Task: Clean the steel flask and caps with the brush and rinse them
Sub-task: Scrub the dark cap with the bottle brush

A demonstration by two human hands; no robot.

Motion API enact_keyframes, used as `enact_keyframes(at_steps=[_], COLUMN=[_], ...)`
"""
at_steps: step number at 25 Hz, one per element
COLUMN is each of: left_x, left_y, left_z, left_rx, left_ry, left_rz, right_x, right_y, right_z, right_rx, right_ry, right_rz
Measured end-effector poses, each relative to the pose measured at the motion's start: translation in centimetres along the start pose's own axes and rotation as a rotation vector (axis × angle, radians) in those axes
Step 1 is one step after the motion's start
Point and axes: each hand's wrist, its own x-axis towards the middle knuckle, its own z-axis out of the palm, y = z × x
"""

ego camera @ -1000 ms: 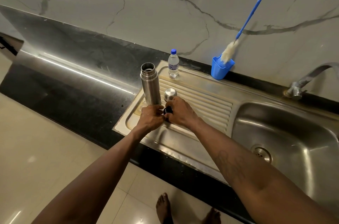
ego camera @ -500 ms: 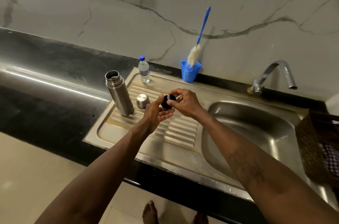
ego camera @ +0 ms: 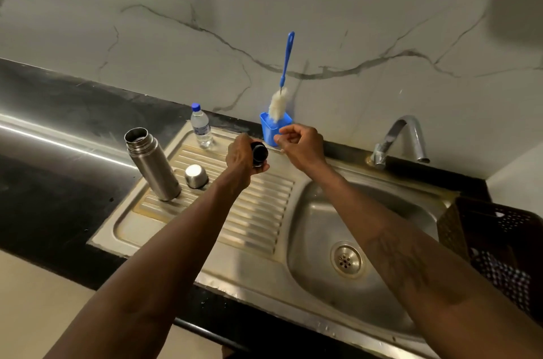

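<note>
No legible writing anywhere.
The water bottle [ego camera: 200, 129], just left of and beyond the left hand [ego camera: 242, 157] gripping the black cap [ego camera: 259, 153], carries a blue label [ego camera: 202, 130], its print too small to read.

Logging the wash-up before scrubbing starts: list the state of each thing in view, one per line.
steel flask: upright on the drainboard, uncapped.
steel cap: dome up beside the flask.
black cap: gripped in the left hand.
right hand: fingers curled, holding nothing.
brush: head down in the blue holder, untouched.
water bottle: upright, capped.
tap: not running.
sink basin: no standing water.
</note>
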Motion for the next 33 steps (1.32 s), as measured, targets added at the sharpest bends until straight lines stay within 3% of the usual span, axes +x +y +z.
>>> enact_keyframes(at_steps=[6,12,18,25,33], left_x=[4.8,9.5,10.8,12.1,13.0], left_y=[2.7,2.3,3.1,2.2,2.8], left_z=[2.7,4.0,5.6,6.1,6.8], left_rx=[0.309,0.724,0.943,1.120,1.199], left_ry=[0.039,0.062,0.046,0.099,0.112], left_rz=[0.033,0.396,0.562,0.525,0.494], right_x=[5.0,9.1,10.9,11.9,12.2], right_y=[-1.3,-0.9,-0.9,-1.3,-3.8], right_z=[0.5,1.9,3.8,3.9,2.6], right_rx=[-0.084,-0.155,-0.154,-0.332,-0.194], right_ry=[0.118,0.066,0.089,0.077,0.283], right_rz=[0.024,0.033,-0.015,0.010,-0.177])
